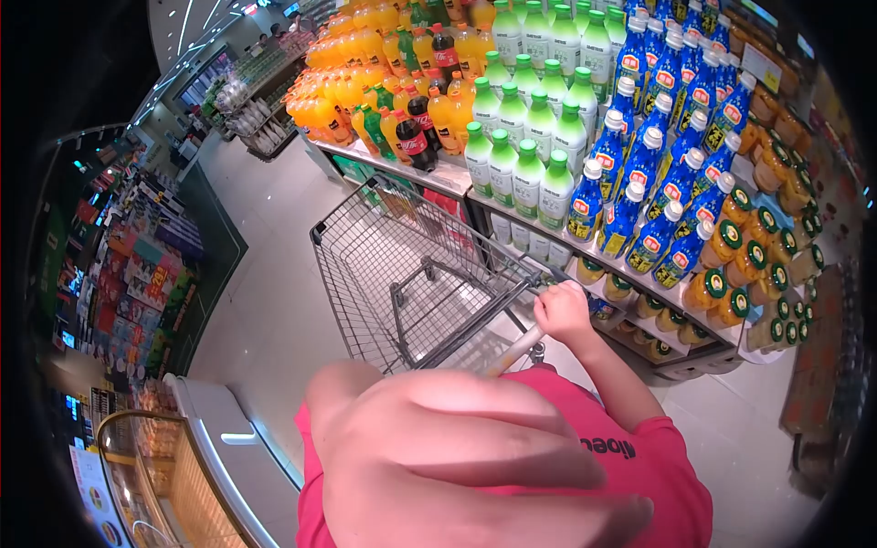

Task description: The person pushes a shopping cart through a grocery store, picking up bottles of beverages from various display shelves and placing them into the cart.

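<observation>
My right hand (pixel 562 310) is wrapped round the light-coloured handle (pixel 519 351) of a metal wire shopping cart (pixel 393 265). The cart stands ahead of me on the pale tiled floor, beside the drink shelves. Close to the camera, large and slightly blurred, my left hand (pixel 466 447) is raised in front of my pink shirt (pixel 671 470). Its fingers point to the right, stretched out with small gaps between them, and nothing shows in them. It hides part of the shirt and the near end of the handle.
Shelves along the right bear orange drinks (pixel 338 87), green-capped white bottles (pixel 539 183), blue bottles (pixel 653 233) and jars (pixel 726 242). A display of colourful packages (pixel 137 274) stands at the left. A white counter (pixel 206 411) and a glass-fronted case (pixel 151 447) are at the lower left.
</observation>
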Motion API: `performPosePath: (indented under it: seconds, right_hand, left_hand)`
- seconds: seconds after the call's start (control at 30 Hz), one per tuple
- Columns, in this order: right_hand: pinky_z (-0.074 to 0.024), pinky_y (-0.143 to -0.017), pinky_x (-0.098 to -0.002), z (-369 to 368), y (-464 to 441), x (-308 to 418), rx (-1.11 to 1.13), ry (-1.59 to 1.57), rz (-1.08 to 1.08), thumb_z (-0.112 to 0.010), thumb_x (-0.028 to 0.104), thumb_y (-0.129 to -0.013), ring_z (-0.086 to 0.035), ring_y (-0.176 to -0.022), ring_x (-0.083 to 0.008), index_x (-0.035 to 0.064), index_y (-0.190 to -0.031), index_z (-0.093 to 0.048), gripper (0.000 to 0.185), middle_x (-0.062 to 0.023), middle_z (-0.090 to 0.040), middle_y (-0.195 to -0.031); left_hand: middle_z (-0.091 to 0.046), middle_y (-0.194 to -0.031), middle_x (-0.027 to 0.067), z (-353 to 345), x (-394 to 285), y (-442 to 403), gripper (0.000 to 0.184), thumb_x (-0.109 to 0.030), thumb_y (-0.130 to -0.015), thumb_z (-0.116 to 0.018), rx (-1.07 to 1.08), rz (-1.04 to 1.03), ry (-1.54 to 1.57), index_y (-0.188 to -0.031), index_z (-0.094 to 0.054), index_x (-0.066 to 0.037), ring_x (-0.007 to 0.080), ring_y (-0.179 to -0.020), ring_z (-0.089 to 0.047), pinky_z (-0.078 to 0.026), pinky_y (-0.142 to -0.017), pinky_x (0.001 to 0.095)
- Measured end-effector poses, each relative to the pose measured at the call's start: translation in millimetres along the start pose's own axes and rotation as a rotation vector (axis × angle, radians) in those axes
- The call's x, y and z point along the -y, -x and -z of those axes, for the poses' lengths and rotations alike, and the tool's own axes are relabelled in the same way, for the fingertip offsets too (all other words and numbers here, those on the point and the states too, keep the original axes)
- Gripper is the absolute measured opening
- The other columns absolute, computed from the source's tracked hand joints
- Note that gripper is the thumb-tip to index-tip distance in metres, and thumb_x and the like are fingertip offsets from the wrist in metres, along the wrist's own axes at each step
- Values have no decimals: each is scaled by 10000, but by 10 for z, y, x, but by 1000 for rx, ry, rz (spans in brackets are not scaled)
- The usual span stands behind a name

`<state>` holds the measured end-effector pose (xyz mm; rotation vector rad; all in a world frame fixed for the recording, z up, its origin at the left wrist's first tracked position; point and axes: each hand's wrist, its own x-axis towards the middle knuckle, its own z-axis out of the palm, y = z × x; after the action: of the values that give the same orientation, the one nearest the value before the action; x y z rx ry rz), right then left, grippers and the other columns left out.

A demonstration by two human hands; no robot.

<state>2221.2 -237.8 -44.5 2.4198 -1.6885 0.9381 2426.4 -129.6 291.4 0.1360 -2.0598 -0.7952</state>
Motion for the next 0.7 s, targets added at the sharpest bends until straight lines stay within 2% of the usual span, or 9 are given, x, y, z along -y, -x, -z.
performPosePath:
  seconds: [0.07, 0.13, 0.23, 0.27, 0.33, 0.37, 0.43, 0.53, 0.7]
  right_hand:
    - [-428, -726, -385, 23, 22, 12, -26, 11, 13, -583, 205, -748, -577, -658, -267, 60, -589, -610, 216, -96, -582, -629]
    - [-427, -726, -384, 35, 77, 32, -12, 24, 10, -580, 214, -750, -578, -659, -265, 61, -589, -610, 224, -96, -583, -629]
    - [-424, -720, -385, 76, 107, 14, 59, 44, 2, -573, 232, -755, -579, -660, -264, 62, -590, -610, 240, -97, -583, -629]
    - [-423, -717, -385, 99, 111, 17, 78, 45, -1, -571, 238, -757, -580, -661, -264, 63, -591, -610, 245, -98, -584, -629]
    - [-419, -708, -387, 154, 130, 27, 134, 35, -16, -563, 256, -763, -583, -662, -269, 61, -592, -611, 263, -102, -593, -635]
    - [-420, -708, -389, 180, 137, 36, 132, 17, -24, -557, 265, -766, -589, -662, -273, 56, -588, -614, 280, -107, -600, -635]
    - [-419, -710, -390, 214, 145, 30, 186, 36, -26, -548, 274, -784, -594, -661, -273, 56, -591, -623, 300, -109, -606, -633]
    - [-430, -679, -398, 229, 137, 29, 182, 39, -49, -542, 281, -802, -602, -651, -275, 60, -594, -629, 316, -108, -610, -633]
    - [-446, -619, -411, 204, 31, -13, 182, 51, -63, -548, 279, -803, -613, -635, -278, 62, -612, -637, 302, -104, -621, -653]
  left_hand:
    - [-626, -648, 74, -9, 17, -44, 264, -186, -772, -438, 13, -94, -95, -765, -666, -52, 159, -560, -585, -463, -508, 239]
    - [-599, -639, 63, -47, 45, -82, 241, -122, -641, -578, 23, -181, -181, -843, -682, -42, 153, -503, -561, -438, -448, 239]
    - [-566, -615, 51, -390, 334, -127, 274, -109, -560, -644, -308, -596, -285, -822, -678, -35, 146, -461, -536, -422, -418, 231]
    - [-561, -613, 50, -250, 430, -144, 273, -108, -551, -639, -174, -724, -330, -812, -674, -36, 143, -465, -536, -423, -415, 234]
    - [-554, -611, 46, -275, 477, -146, 275, -109, -532, -631, -161, -831, -379, -796, -667, -40, 141, -484, -543, -432, -418, 238]
    - [-552, -611, 43, -417, 469, -144, 279, -109, -521, -628, -284, -819, -391, -790, -664, -42, 141, -498, -548, -440, -424, 240]
    - [-566, -639, 46, -522, 387, -66, 278, -92, -525, -628, -308, -724, -438, -798, -656, -43, 147, -540, -569, -462, -448, 244]
    - [-607, -720, 62, -373, 236, 89, 258, -50, -572, -635, -49, -573, -540, -830, -641, -39, 165, -610, -604, -496, -493, 248]
    - [-642, -845, 90, -102, 105, 73, 188, -31, -671, -633, 197, -578, -755, -859, -620, -30, 188, -680, -630, -520, -543, 254]
